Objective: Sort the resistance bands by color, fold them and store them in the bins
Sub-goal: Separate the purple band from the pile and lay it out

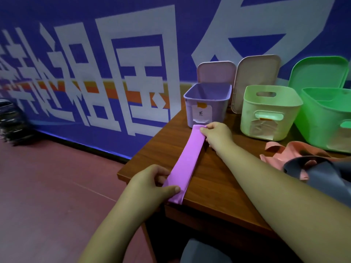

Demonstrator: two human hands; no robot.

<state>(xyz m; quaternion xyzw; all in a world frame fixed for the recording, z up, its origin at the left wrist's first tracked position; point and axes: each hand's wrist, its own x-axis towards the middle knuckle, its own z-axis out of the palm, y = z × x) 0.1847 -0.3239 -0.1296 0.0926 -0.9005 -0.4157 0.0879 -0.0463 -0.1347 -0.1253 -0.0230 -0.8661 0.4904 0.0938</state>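
A purple resistance band (187, 160) lies stretched flat along the left part of the wooden table (218, 186). My left hand (152, 184) pinches its near end at the table's front corner. My right hand (216, 135) pinches its far end, just in front of the purple bin (207, 105), which stands open and has a paper label. A pink band (279, 150) and a grey-blue band (322, 173) lie in a heap at the right.
A pale green bin (269, 111) and a brighter green bin (328, 118) stand right of the purple one. Pink, beige and green lids (256, 80) lean against the blue wall behind them. The table's left edge drops to a red floor.
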